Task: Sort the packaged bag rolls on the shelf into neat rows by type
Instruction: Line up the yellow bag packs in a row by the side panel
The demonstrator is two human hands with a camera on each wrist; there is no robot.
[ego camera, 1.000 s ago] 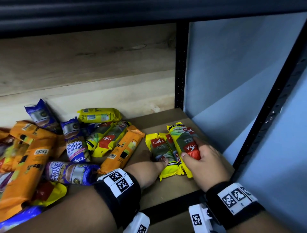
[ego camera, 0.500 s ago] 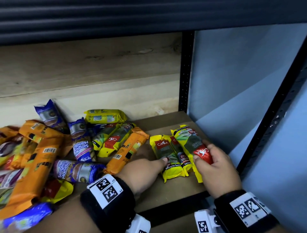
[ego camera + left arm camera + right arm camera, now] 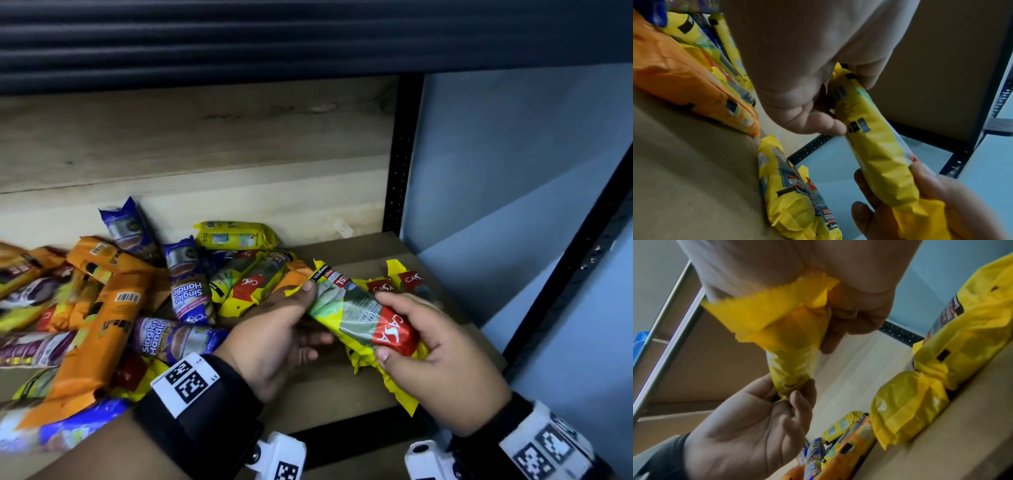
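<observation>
Yellow held roll [image 3: 363, 318] with a red patch, orange packs [image 3: 99, 329], blue-purple rolls [image 3: 186, 281], black wristbands [image 3: 202, 407]

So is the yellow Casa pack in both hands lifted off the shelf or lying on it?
Lifted. The yellow Casa pack is held at both ends by the left hand and right hand, clear of the shelf board.

Shop or stockroom, black metal rack upright [image 3: 399, 164] at upper centre, brown shelf [image 3: 346, 387] board, heap of branded packaged bag rolls [image 3: 102, 308] lower left
</observation>
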